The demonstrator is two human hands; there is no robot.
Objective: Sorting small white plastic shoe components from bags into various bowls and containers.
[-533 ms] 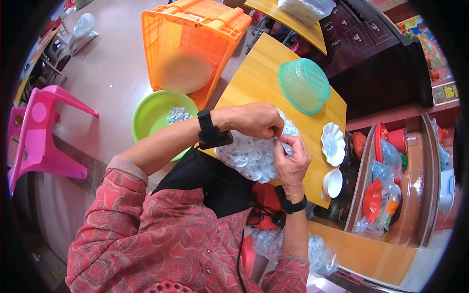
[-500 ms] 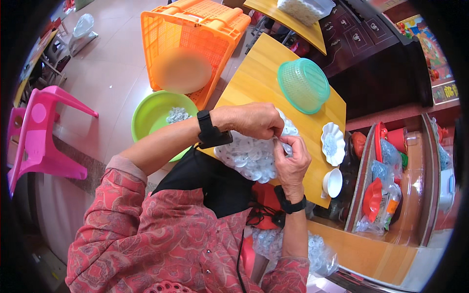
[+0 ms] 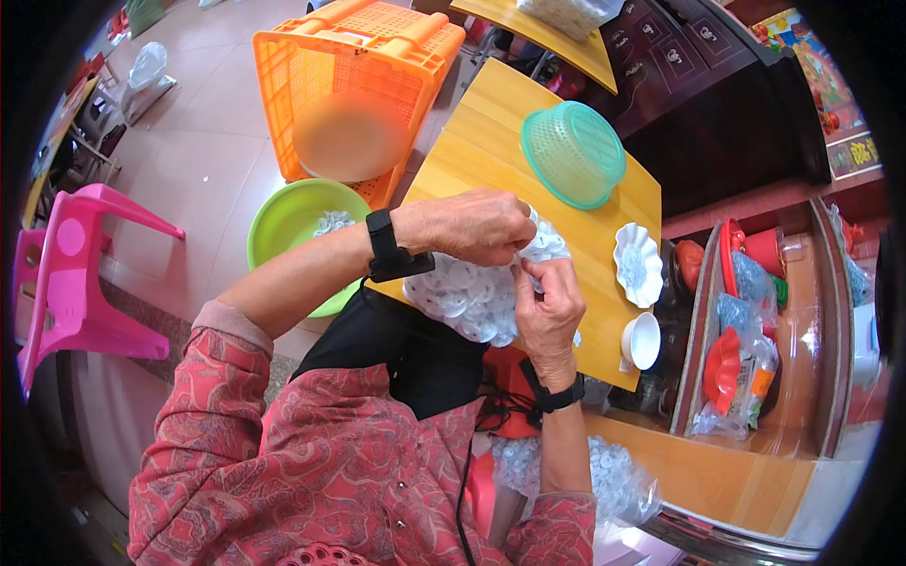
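At the near edge of a yellow wooden table (image 3: 453,165), a heap of translucent, pale, round plastic pieces (image 3: 467,300) lies under and between two bare hands. The left hand (image 3: 477,226) reaches across its upper side, fingers curled inward; the right hand (image 3: 549,307) is bent at the heap's right side, thumb and fingers drawn near the left fingertips. Whether either pinches a piece cannot be told. Farther along the tabletop sit a turquoise mesh plastic basket (image 3: 576,156), a white scalloped dish (image 3: 652,294) and a small white bowl (image 3: 644,341).
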